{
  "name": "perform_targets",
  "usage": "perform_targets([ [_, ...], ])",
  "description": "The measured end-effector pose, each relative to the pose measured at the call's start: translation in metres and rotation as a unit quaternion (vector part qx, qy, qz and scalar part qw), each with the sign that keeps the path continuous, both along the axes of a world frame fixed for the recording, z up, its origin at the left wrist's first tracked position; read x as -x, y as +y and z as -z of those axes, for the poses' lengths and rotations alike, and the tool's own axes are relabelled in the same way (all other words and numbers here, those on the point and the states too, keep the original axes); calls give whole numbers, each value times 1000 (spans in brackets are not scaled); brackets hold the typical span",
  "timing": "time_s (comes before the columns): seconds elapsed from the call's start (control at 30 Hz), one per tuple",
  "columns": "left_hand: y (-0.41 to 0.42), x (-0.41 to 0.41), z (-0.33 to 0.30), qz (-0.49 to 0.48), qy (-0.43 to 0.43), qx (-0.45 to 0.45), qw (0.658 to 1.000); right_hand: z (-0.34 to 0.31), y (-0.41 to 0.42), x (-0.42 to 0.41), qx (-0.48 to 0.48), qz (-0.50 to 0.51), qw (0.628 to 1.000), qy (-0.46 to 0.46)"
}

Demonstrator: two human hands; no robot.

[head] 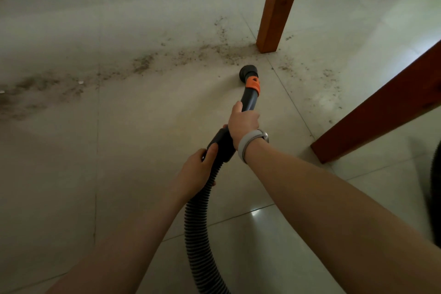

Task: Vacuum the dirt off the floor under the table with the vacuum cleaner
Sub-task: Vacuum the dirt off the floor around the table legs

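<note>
Wand (248, 100) is gripped by right hand (243, 124); ribbed hose (205, 210) cuff is held by left hand (198, 172). Round nozzle (248, 73) should be kept low and swept slowly through the dirt trail (143, 64) by the table leg (279, 7).

Glossy tiled floor (133, 150); smooth wooden table legs (279, 5); ribbed plastic hose (198, 229).

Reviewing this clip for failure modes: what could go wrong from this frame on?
1. The nozzle sits close to the table leg; a forward sweep could knock it.
2. The dirt trail runs far left; the short wand, gripped by the right hand, may miss it.
3. The hose, held by the left hand, loops back sharply and might kink.
</note>
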State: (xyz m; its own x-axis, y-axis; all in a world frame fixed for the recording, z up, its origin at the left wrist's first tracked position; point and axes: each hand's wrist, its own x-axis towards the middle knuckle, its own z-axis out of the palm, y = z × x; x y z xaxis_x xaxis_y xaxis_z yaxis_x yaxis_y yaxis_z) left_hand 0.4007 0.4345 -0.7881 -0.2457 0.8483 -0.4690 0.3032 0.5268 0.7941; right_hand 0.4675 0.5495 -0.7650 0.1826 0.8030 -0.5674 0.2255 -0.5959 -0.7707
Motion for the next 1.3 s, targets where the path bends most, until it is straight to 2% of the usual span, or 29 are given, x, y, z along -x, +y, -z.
perform_targets([
  [0.13,0,-11,2,39,81,-34,995,-1,-2,-19,10,7,1000,-25],
  [0.2,-1,-13,2,54,112,-68,990,-4,-6,-20,6,10,1000,-3],
  [0.3,-5,-9,-2,68,121,-85,987,-13,-15,-20,40,47,996,60],
  [0.37,-9,-4,-6,83,110,-80,987,-18,-20,-27,83,88,983,138],
  [0.47,-11,2,-12,99,77,-74,989,-24,-24,-39,94,130,961,224],
  [0.77,-25,19,-16,152,-14,-39,988,-8,-57,-37,114,147,976,108],
  [1.03,-35,47,-22,162,-36,-46,985,-7,-77,-30,145,133,970,139],
  [1.17,-51,50,-16,166,-12,-26,986,0,-93,-25,154,136,968,143],
  [1.3,-60,50,-16,174,46,19,983,-3,-109,-18,148,139,969,143],
])
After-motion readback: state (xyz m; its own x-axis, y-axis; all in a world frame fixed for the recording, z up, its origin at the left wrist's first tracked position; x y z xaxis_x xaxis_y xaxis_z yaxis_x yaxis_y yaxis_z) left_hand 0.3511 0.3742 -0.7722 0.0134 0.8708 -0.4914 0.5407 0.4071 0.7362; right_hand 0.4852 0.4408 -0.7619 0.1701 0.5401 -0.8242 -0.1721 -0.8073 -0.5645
